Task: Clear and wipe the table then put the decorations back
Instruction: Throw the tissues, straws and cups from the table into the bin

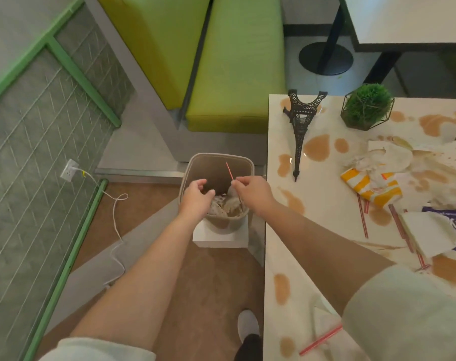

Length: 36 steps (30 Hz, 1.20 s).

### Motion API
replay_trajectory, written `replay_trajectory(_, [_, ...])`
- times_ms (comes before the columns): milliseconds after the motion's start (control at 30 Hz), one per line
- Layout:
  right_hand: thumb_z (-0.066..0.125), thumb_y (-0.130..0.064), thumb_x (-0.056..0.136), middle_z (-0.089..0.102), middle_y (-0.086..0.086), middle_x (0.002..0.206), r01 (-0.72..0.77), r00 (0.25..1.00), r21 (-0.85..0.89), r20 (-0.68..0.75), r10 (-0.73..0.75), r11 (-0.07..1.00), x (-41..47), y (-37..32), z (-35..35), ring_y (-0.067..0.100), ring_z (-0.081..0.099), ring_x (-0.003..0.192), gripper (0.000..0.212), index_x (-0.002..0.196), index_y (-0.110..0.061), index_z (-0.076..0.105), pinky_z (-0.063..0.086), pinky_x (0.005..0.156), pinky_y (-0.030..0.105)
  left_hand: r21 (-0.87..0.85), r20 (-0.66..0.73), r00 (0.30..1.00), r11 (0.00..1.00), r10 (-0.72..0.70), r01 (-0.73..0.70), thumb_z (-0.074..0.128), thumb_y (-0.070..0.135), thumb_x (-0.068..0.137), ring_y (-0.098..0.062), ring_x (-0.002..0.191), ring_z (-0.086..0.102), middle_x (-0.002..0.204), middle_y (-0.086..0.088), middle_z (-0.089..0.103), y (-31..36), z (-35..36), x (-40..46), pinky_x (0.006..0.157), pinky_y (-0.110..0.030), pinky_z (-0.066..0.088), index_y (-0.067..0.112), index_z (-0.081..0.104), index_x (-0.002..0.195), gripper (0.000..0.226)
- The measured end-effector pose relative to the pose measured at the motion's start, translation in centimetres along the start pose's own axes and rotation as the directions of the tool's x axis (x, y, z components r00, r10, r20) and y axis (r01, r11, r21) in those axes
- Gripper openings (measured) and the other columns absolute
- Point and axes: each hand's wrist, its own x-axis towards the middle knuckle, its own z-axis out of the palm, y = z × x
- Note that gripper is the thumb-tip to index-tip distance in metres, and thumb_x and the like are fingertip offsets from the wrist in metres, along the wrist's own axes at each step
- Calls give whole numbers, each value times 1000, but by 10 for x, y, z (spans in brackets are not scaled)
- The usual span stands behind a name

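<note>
Both your hands hang over the bin (195, 162), which stands on a white block (220, 237) on the floor just left of the surface (326, 204). Your left hand (195, 198) is loosely curled, fingers half open, nothing clearly in them. Your right hand (253, 191) has its fingers pinched on a red straw (229, 171) that slants up over the bin's mouth; crumpled paper (228, 204) lies inside the bin below.

The surface to your right is pale and glossy, blotched all over with brown spills (316, 148). The tower model (301, 126) stands near its far left corner, and the green plant (367, 106) in its wire frame sits to the right of it, apart. Further right lies a heap of soiled napkins (388, 156), touching a yellow-and-white wrapper (370, 187). More red straws (362, 220) lie near the wrapper, and one straw (320, 340) rests at the near edge. A purple tissue pack (451, 230) sits at the right edge of view.

Around you: a green bench (234, 74) beyond the bin, a green-framed panel (39, 126) at left with a socket (69, 170) and a white cable (114, 217) trailing over the brown floor, and a second table (404, 22) at the top right. One shoe (247, 325) shows at the bottom.
</note>
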Motion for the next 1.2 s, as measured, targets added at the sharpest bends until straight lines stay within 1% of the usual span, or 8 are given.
replay_trajectory(67, [51,-27,100,60,4,134,-34,999,-10,22,35,999,1,4,1,20,57,120,39,136,-13,57,42,102,29,9,34,999,1000,7,-7,57,24,96,-18,124,51,138,-2,53,-5,5,-4,92,-26,40,20,51,136,41])
replay_trajectory(167, [51,-23,100,63,4,127,-55,998,-26,-9,55,998,-4,18,-6,18,59,111,32,129,-16,61,46,91,26,-7,47,998,999,45,-45,55,25,98,-14,109,55,130,0,59,-3,13,-11,89,-27,44,22,57,129,31])
replay_trajectory(300, [52,-30,98,67,-3,102,-68,991,6,-113,68,998,-17,37,-33,14,61,87,22,111,-21,67,41,57,20,-9,65,991,993,114,-114,52,31,99,-12,101,59,116,6,63,17,29,-23,82,-30,50,27,60,118,21])
replay_trajectory(500, [56,-34,95,65,-2,94,-60,943,150,-317,105,987,-30,60,-88,14,59,83,21,103,-17,66,40,60,22,55,176,958,969,227,-240,51,39,99,-12,99,58,105,10,65,62,72,-44,92,-37,50,31,59,104,12])
replay_trajectory(633, [59,-35,91,64,-7,86,-75,910,145,-394,127,987,-39,82,-131,9,58,70,17,94,-19,65,38,49,22,84,254,929,950,270,-299,51,37,99,-12,97,57,104,10,63,91,105,-59,84,-29,45,26,62,109,18])
replay_trajectory(800, [55,-32,94,63,-5,88,-111,882,86,-450,138,990,-40,108,-181,11,55,71,19,97,-17,65,39,54,24,73,322,901,941,292,-331,53,35,99,-13,96,58,105,8,63,123,147,-68,78,-28,44,25,62,107,16])
replay_trajectory(967, [52,-28,94,65,-2,90,-127,874,38,-467,130,991,-27,129,-230,17,58,77,20,98,-16,67,44,68,30,107,305,882,907,360,-407,58,36,95,-14,108,56,120,2,57,159,187,-70,90,-31,47,21,61,121,29])
replay_trajectory(1200, [59,-28,92,62,0,90,-142,857,40,-496,143,989,2,159,-294,13,56,62,17,105,-18,61,49,52,31,246,276,875,851,397,-464,62,35,92,-23,132,35,134,-5,44,204,246,-66,102,-35,36,24,49,133,44])
